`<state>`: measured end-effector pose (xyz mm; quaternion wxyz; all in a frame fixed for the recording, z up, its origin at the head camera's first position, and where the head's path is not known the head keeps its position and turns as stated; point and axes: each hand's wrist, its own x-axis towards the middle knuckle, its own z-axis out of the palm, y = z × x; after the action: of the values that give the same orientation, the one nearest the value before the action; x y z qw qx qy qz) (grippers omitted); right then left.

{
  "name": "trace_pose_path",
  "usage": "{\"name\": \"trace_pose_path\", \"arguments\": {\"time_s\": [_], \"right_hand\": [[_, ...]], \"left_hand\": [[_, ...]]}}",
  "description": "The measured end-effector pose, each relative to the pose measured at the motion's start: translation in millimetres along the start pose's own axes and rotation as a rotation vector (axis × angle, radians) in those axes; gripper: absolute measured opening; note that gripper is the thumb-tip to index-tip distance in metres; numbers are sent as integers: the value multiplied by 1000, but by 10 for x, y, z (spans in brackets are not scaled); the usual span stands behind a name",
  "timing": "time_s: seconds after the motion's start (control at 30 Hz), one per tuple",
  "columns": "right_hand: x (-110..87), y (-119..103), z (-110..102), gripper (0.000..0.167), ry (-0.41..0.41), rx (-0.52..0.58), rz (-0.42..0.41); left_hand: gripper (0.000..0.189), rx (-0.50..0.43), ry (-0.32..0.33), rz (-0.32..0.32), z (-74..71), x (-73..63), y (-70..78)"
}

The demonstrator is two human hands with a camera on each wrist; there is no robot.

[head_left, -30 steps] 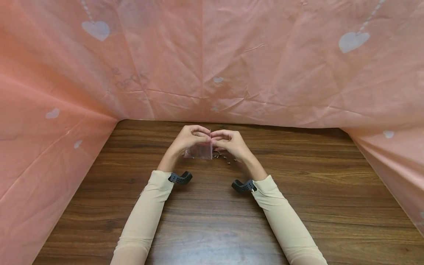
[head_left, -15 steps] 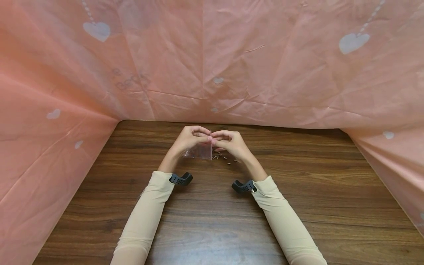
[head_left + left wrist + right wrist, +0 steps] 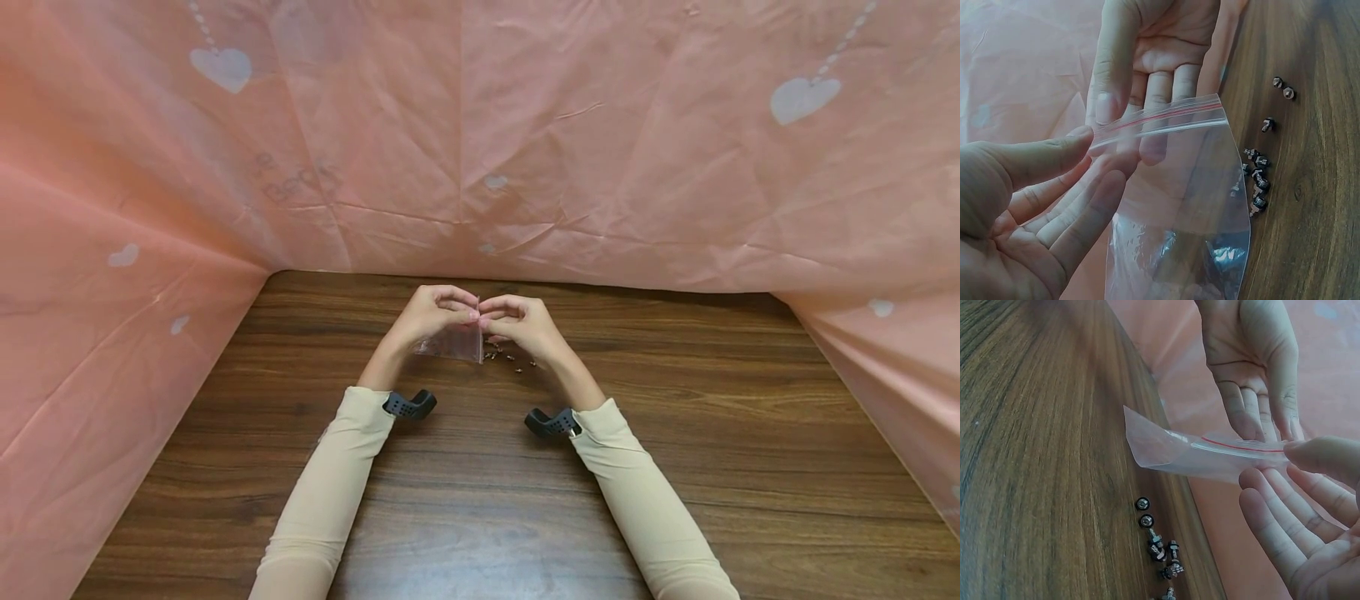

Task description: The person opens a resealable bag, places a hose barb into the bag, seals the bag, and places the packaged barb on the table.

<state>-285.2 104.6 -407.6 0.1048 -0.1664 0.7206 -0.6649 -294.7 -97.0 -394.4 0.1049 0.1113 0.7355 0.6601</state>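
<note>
Between the two hands hangs a clear zip-lock bag (image 3: 1172, 206) with a red line along its seal. My left hand (image 3: 431, 315) pinches the bag near the zip between thumb and fingers. From the other side, my right hand (image 3: 525, 319) pinches the same seal edge, its thumb against the fingers, the fingertips of both hands close together. The lower part of the bag hangs free, with glints on its plastic. On the table beside it lie several small metal screws (image 3: 1260, 178) with dark collars, some clustered and some apart; in the head view they are just under the right hand.
The brown wood-grain table (image 3: 480, 483) spreads in front of and beside the hands. Pink sheeting (image 3: 600, 150) with pale hearts stands close behind the hands and along the left and right sides. Each wrist wears a dark band mount (image 3: 408, 405).
Both hands stay almost in place, still pinching the bag at its seal. The bag's hanging part has tilted slightly, its right corner a little lower.
</note>
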Motion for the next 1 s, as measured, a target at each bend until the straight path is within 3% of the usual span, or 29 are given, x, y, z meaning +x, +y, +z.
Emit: {"name": "trace_pose_path", "arguments": {"time_s": [0.63, 1.0], "right_hand": [[-8, -8, -9, 33, -1, -7, -7], [0, 0, 0, 33, 9, -7, 1]], "left_hand": [[30, 57, 10, -3, -1, 6, -7], [30, 20, 10, -15, 11, 23, -14]]}}
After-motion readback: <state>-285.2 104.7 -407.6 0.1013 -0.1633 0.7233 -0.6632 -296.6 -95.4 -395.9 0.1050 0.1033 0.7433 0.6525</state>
